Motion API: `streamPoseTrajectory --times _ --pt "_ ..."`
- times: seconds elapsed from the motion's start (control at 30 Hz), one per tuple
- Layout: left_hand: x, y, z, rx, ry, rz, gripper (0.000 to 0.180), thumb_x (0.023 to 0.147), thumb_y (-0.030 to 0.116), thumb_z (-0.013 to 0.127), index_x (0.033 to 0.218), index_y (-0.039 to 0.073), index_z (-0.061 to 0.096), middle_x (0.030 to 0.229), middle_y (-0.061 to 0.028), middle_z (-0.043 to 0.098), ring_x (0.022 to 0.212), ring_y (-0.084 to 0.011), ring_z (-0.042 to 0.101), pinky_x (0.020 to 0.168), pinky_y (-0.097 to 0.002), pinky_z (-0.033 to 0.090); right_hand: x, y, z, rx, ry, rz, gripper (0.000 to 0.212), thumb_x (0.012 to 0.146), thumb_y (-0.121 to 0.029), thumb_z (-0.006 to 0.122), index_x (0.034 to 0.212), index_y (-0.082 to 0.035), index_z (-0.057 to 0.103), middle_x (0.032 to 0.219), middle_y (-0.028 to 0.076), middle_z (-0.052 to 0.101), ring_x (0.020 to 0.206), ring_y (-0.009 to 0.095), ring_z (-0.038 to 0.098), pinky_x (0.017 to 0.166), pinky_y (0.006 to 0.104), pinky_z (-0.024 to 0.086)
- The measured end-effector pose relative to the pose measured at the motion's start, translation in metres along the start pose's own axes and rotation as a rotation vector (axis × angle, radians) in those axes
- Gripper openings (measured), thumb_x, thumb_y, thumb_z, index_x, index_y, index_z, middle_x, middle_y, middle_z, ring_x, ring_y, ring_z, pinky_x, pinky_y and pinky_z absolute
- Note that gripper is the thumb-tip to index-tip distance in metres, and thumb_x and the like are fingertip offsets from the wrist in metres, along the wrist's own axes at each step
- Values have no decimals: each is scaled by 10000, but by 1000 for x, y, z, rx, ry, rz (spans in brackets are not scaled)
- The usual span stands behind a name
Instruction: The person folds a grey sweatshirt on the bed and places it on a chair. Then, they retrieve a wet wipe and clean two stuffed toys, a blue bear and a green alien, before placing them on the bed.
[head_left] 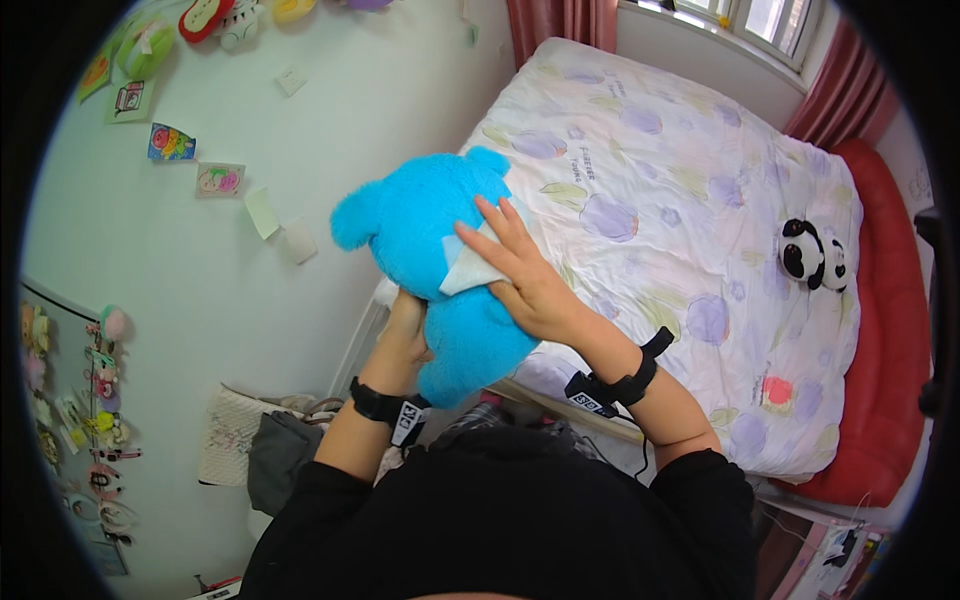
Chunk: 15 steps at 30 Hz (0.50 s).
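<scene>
A fluffy bright blue plush toy (pixel 410 225) with rounded ears is held up in front of me, tilted. My left hand (pixel 408 325) is closed around its lower left side, with most of the fingers hidden behind it. A white cloth or wipe (pixel 470 272) lies against the toy's head. My right hand (pixel 520 275) holds that cloth to the blue fur, fingers spread over it and thumb at its lower edge. Black straps with small devices go round both my forearms.
Beyond the toy stands a bed (pixel 640 130) with a floral cover and a red padded headboard (pixel 885 330). A panda plush (pixel 812 255) lies on it. Pictures hang on the left wall. A dark grey cloth (pixel 280 460) and a quilted piece (pixel 225 435) are at lower left.
</scene>
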<state>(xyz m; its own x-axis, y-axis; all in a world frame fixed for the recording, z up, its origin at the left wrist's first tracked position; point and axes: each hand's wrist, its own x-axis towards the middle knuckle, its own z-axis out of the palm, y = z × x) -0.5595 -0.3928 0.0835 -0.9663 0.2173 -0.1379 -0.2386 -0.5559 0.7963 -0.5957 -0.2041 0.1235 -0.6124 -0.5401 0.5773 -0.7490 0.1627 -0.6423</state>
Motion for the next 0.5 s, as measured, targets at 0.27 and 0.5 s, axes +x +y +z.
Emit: streamPoseTrajectory --times 0.27,0.5 --pt "3 4 -25 400 220 181 614 847 342 578 1295 -4 340 1261 -137 438 1127 -224 453 905 -322 415 16 -6 36 -264 -146 -43 557 799 -92 552 1320 -84 355 1410 141 252 1296 375 211 1010 501 249" --pt "1 35 -46 256 327 205 527 796 234 658 1186 -40 437 1134 -166 526 977 -236 549 791 -338 484 -51 20 22 64 -353 -21 470 815 -5 483 1278 -41 410 1367 132 344 1282 318 290 1048 391 244"
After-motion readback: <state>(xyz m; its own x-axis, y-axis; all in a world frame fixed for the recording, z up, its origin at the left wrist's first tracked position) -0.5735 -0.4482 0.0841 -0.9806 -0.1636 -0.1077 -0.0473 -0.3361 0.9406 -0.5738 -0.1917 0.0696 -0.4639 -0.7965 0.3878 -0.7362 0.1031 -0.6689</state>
